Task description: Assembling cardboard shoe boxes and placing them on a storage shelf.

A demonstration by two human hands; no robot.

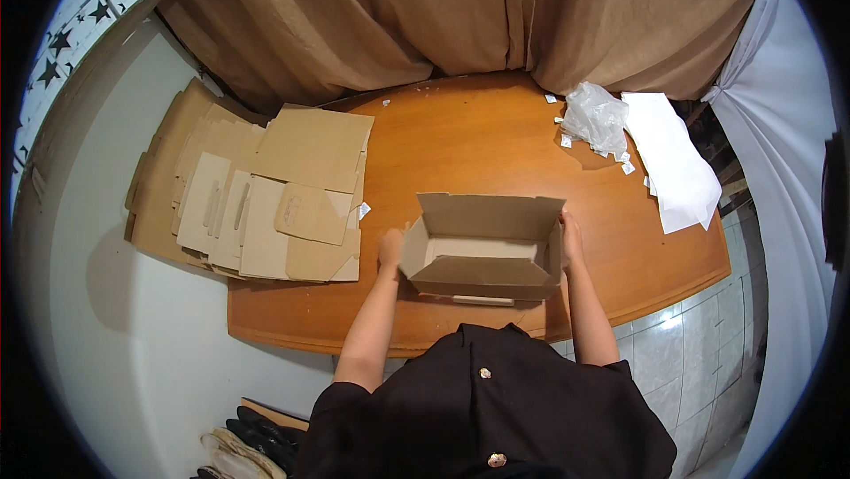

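Note:
An open cardboard box (482,278) stands upright on the wooden table in front of me, its flaps raised and its inside bare. My left hand (390,249) is closed at the box's left end, against the side flap, with its fingertips hidden. At the right end, my right hand (571,238) grips the side wall, its fingers partly behind the flap. A narrow pale strip (483,300) shows along the bottom of the box's near side.
Flattened cardboard pieces (323,151) are piled at the table's left. A crumpled clear plastic bag (595,120), small white slips (628,164) and white sheets (668,156) lie at the far right. Brown curtains (354,19) hang behind the table (460,138). Dark shoes (266,435) sit at lower left.

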